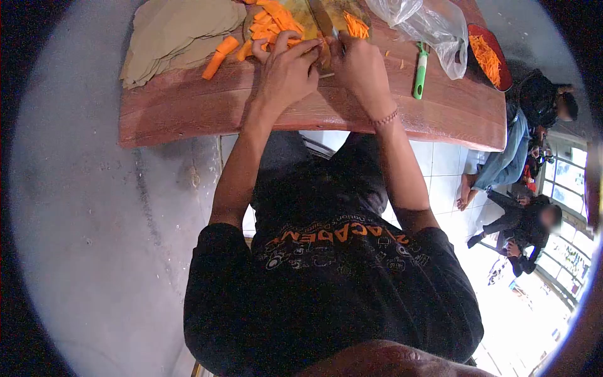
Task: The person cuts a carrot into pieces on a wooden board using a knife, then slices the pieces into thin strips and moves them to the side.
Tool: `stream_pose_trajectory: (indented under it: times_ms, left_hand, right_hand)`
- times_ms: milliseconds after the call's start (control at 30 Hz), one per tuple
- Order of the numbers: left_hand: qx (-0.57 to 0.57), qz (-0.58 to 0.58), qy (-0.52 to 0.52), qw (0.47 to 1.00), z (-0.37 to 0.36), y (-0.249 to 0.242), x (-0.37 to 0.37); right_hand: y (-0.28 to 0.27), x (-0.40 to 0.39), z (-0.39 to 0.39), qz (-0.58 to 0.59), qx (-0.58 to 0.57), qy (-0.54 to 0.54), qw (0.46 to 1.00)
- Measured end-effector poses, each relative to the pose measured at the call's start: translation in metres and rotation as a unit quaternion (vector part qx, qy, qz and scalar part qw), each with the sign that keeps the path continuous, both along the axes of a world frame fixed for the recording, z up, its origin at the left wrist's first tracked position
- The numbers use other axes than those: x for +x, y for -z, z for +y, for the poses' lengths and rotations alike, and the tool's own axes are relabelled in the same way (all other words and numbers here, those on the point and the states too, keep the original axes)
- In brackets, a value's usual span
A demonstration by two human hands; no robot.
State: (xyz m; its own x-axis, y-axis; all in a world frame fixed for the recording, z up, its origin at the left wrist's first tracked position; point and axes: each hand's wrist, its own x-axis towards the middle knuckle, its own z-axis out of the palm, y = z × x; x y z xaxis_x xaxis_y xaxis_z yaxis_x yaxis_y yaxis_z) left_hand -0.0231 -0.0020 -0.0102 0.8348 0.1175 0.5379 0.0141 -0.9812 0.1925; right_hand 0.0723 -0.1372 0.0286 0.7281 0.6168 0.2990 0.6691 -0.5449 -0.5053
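Note:
My right hand (361,68) is closed around the handle of a knife (322,17), its blade pointing away from me over a round yellowish cutting board (306,24). Bent fingers of my left hand (287,70) press down on the board beside the blade, at a small piece of carrot that they mostly cover. Cut carrot pieces (271,20) are heaped on the board just beyond my left hand. On the blade's other side lies a small bundle of thin carrot strips (357,26). A thicker carrot piece (220,58) sits on the wooden table to the left.
Thin brown sheets (179,41) are stacked at the left of the wooden table (182,107). To the right are a green-and-white-handled peeler (420,74), a clear plastic bag (433,31) and a red plate (504,78) of shredded carrot. Two people (521,220) are off to the right.

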Motion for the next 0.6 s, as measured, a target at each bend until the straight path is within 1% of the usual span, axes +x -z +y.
stream_pose_trajectory:
  times_ms: [100,167,267,467,600]
  left_hand:
    - [-0.006,0.016,-0.019,1.0,-0.002,-0.001,-0.003]
    - [-0.006,0.009,-0.021,1.0,-0.001,-0.002,-0.003]
    - [-0.012,-0.004,-0.022,1.0,-0.003,0.0,-0.003]
    - [-0.007,-0.013,-0.028,0.999,-0.003,0.002,0.0]
    - [-0.003,-0.007,-0.026,1.0,-0.002,0.003,0.0]
  right_hand:
    - [0.002,0.015,0.004,-0.017,0.0,-0.016,1.0]
    - [-0.004,0.012,-0.002,0.02,0.012,-0.002,1.0]
    - [-0.019,-0.005,-0.015,0.052,0.01,-0.011,0.999]
    - [-0.01,-0.016,-0.022,0.018,0.005,-0.013,1.0]
    - [-0.014,-0.023,-0.021,0.032,-0.021,-0.003,0.999]
